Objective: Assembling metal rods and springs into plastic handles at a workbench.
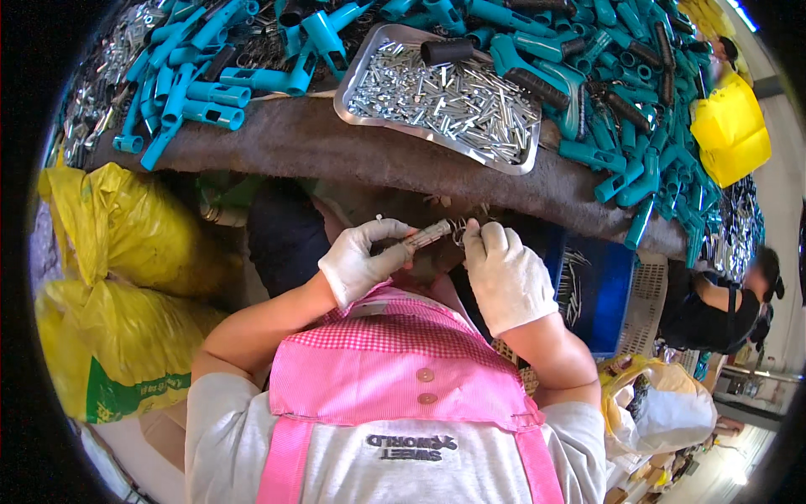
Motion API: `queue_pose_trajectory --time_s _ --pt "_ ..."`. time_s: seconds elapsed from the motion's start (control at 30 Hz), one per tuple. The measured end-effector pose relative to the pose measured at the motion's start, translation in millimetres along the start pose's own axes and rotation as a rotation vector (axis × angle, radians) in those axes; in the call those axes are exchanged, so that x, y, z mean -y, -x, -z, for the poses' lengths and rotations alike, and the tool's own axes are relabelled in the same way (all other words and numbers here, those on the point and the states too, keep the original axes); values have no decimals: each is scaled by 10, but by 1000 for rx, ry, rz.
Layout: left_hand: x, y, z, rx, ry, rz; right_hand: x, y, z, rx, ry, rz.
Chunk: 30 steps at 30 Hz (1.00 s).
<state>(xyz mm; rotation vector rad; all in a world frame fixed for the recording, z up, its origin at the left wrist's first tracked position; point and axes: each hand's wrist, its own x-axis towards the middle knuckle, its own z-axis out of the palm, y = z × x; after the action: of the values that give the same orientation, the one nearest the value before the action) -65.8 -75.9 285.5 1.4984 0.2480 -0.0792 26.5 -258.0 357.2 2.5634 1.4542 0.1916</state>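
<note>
Two bulging yellow sacks point(117, 277) slump at the far left, below the edge of the workbench point(336, 143). Next along, the left hand point(359, 262), in a white glove, is closed around a short grey metal rod point(424, 235), held just below the bench edge in front of the pink apron point(395, 370). The right hand point(504, 275), gloved too, pinches a small wire spring point(458, 228) at the rod's tip. Above them sits a steel tray point(378, 52) of small metal pins, with teal plastic handles point(621, 109) heaped around it.
</note>
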Motion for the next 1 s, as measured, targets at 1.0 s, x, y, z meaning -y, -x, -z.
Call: queue_pose_trajectory --time_s 1.0 --pt "-89 20 54 -83 516 362 -2575 -109 -367 -598 -340 -952"
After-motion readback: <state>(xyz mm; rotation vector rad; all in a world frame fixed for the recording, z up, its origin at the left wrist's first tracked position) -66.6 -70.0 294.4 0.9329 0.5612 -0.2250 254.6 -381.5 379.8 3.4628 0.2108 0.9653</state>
